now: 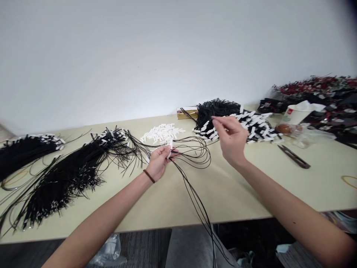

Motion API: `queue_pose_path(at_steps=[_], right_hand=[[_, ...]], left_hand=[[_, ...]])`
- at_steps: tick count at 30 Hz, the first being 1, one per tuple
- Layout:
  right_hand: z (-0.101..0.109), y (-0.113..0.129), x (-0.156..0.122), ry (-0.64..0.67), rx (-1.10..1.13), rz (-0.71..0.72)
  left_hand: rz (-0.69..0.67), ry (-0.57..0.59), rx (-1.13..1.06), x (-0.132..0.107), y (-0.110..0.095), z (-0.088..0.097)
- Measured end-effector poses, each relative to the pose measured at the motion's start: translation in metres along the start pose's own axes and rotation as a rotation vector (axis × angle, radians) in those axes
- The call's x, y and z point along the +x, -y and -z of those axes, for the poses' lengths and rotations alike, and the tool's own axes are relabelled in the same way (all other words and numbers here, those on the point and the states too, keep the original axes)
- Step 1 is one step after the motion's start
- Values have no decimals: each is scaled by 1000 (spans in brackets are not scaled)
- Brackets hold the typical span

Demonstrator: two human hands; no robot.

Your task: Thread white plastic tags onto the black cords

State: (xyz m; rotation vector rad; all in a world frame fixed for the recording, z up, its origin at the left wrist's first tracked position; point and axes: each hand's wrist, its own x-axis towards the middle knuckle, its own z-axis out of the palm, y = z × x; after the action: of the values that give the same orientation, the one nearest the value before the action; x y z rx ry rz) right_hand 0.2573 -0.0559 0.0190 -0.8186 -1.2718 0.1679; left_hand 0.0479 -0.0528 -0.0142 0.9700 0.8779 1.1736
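My left hand (159, 162) is closed around a few white connectors (170, 148) with thin black cables (192, 186) on them. Some of these cables loop out to the right above the table; others run down over its front edge. My right hand (233, 139) is raised to the right, thumb and forefinger pinched together. Whatever lies between those fingertips is too small to make out. Beyond my left hand is a heap of loose white connectors (160, 133). Behind my right hand lies a pile of black cables with white ends (256, 124).
Bundles of black cables (67, 182) cover the left side of the table (237, 201). To the right are thread snips (294, 156), a paper cup (295, 113), a plastic bag (306, 136) and a heap of red and black wiring (320, 89). A small gold box (186, 112) stands by the wall.
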Motion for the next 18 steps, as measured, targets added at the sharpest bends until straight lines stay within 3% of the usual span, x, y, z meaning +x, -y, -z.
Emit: queue_pose_path(at_steps=[3, 5, 11, 18], right_hand=[[-7, 9, -13, 169, -242, 336], [-12, 10, -22, 287, -304, 441], [-17, 10, -32, 441, -337, 441], [-17, 10, -31, 489, -289, 401]], left_hand=[[-8, -2, -11, 0, 0, 0], [-25, 1, -22, 1, 0, 1], [-56, -19, -45, 1, 0, 1], [-64, 3, -42, 2, 1, 1]])
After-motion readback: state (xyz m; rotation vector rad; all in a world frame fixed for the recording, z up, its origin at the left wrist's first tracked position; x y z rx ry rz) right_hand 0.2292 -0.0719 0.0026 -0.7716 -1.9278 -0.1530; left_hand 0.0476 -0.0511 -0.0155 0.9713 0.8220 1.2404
